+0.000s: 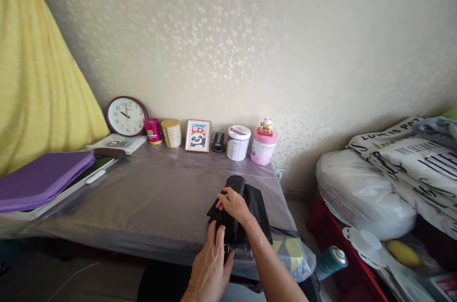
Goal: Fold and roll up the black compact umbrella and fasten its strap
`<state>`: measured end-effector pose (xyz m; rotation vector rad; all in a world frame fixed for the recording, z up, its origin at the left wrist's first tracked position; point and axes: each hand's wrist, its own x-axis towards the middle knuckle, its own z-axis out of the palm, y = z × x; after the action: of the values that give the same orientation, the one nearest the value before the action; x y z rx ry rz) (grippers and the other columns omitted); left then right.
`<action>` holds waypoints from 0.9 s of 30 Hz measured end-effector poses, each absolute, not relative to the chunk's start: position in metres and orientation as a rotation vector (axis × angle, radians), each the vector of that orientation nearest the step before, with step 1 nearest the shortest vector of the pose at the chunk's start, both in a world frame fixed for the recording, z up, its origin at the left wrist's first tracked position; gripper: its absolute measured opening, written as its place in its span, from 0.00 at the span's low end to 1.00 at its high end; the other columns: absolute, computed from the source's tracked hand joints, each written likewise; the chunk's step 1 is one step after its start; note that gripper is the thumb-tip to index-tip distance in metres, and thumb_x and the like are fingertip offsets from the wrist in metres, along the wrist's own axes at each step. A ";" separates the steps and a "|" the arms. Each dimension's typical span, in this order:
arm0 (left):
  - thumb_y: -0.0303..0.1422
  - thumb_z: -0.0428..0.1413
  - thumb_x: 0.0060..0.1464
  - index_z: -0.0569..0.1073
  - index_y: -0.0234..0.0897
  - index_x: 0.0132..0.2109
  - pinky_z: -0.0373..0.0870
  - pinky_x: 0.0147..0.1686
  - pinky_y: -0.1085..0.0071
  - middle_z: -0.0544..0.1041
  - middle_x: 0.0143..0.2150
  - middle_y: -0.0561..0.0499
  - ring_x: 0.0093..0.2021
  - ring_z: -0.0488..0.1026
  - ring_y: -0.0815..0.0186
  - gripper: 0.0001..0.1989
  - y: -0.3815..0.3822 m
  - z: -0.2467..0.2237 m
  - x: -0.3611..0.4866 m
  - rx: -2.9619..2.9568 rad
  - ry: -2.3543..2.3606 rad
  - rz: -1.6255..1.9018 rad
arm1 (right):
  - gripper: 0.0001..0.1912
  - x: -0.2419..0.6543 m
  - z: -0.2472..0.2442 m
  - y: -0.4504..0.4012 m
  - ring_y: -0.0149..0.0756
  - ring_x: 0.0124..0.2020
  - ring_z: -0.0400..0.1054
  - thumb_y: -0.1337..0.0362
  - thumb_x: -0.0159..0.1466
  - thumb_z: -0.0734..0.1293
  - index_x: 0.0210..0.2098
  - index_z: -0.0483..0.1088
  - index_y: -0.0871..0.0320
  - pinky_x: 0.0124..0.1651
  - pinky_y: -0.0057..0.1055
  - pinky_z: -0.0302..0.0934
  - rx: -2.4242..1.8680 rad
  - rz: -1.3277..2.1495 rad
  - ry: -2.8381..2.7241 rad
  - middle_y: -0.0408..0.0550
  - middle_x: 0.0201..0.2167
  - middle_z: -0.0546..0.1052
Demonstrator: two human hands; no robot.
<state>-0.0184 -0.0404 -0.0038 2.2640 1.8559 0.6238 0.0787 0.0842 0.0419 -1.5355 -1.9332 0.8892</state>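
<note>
A black folded cloth-like item, perhaps an umbrella [255,204], lies at the front right of the covered table, its panels loosely spread. My left hand [211,264] is at its near end, thumb and fingers wrapped round that end, where a small shiny ring shows. Across the top of the black fabric rests my right hand [233,204], fingers bent and slightly apart, touching the folds without closing on them. A thin dark strap reaches right from the item toward the table's corner.
Along the wall stand a clock [127,116], tins, a framed panda picture [198,136] and two tubs [238,143]. Purple folders [46,180] lie at left. Right of the table are a spray can [332,262] and a red box [342,249] with bags.
</note>
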 end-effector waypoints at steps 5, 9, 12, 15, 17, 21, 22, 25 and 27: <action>0.30 0.47 0.54 0.59 0.41 0.58 0.70 0.44 0.69 0.51 0.65 0.43 0.52 0.68 0.60 0.23 -0.037 0.014 -0.018 2.308 1.823 0.471 | 0.11 0.080 0.042 0.084 0.28 0.26 0.71 0.64 0.62 0.56 0.39 0.67 0.59 0.32 0.23 0.59 -1.460 0.956 -1.963 0.45 0.28 0.79; 0.26 0.50 0.49 0.47 0.47 0.64 0.67 0.46 0.69 0.38 0.68 0.48 0.51 0.67 0.61 0.36 -0.032 0.019 -0.015 2.267 1.702 0.426 | 0.12 0.081 0.041 0.083 0.29 0.27 0.71 0.63 0.63 0.55 0.35 0.69 0.58 0.30 0.23 0.59 -1.389 0.997 -1.991 0.45 0.28 0.79; 0.23 0.49 0.48 0.45 0.46 0.64 0.65 0.48 0.70 0.35 0.68 0.48 0.51 0.68 0.63 0.39 -0.029 0.015 -0.013 2.217 1.662 0.440 | 0.13 0.082 0.040 0.082 0.30 0.27 0.72 0.62 0.63 0.55 0.34 0.70 0.57 0.30 0.24 0.60 -1.337 1.021 -1.979 0.44 0.27 0.79; 0.21 0.47 0.48 0.44 0.39 0.65 0.64 0.49 0.72 0.35 0.68 0.44 0.52 0.67 0.64 0.38 -0.027 0.010 -0.011 2.168 1.641 0.446 | 0.11 0.084 0.041 0.079 0.30 0.28 0.72 0.64 0.61 0.57 0.38 0.70 0.56 0.32 0.25 0.62 -1.319 1.064 -1.970 0.42 0.28 0.79; 0.21 0.46 0.48 0.44 0.34 0.65 0.63 0.50 0.73 0.36 0.68 0.41 0.53 0.67 0.65 0.37 -0.027 0.009 -0.010 2.146 1.639 0.435 | 0.11 0.086 0.043 0.073 0.30 0.29 0.72 0.65 0.60 0.58 0.40 0.69 0.56 0.35 0.26 0.63 -1.292 1.055 -1.978 0.41 0.28 0.79; 0.21 0.46 0.48 0.45 0.32 0.64 0.63 0.49 0.74 0.38 0.68 0.41 0.53 0.67 0.65 0.36 -0.025 0.010 -0.010 2.103 1.658 0.404 | 0.12 0.092 0.044 0.056 0.32 0.35 0.71 0.63 0.63 0.58 0.41 0.71 0.53 0.42 0.28 0.63 -1.168 0.860 -2.031 0.41 0.32 0.78; 0.21 0.46 0.48 0.44 0.32 0.64 0.63 0.49 0.75 0.38 0.68 0.41 0.53 0.66 0.65 0.37 -0.025 0.011 -0.010 2.093 1.661 0.408 | 0.13 0.094 0.044 0.051 0.32 0.38 0.70 0.63 0.64 0.57 0.41 0.72 0.53 0.44 0.29 0.62 -1.141 0.784 -2.045 0.42 0.34 0.78; 0.20 0.46 0.47 0.40 0.29 0.65 0.62 0.50 0.75 0.37 0.67 0.39 0.56 0.64 0.65 0.39 -0.024 0.009 -0.009 2.085 1.654 0.420 | 0.15 0.102 0.039 0.044 0.34 0.44 0.67 0.62 0.66 0.56 0.42 0.72 0.53 0.49 0.31 0.60 -1.070 0.591 -2.100 0.45 0.38 0.77; 0.19 0.45 0.46 0.38 0.29 0.65 0.62 0.50 0.75 0.36 0.67 0.39 0.56 0.64 0.65 0.40 -0.023 0.007 -0.009 2.088 1.641 0.416 | 0.15 0.107 0.034 0.047 0.35 0.49 0.65 0.63 0.66 0.55 0.43 0.72 0.54 0.53 0.34 0.57 -1.016 0.514 -2.166 0.46 0.40 0.77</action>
<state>-0.0087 -0.0232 0.0072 2.0877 1.6414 0.4159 0.1068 0.0469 0.0337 -1.0159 -2.1661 0.5136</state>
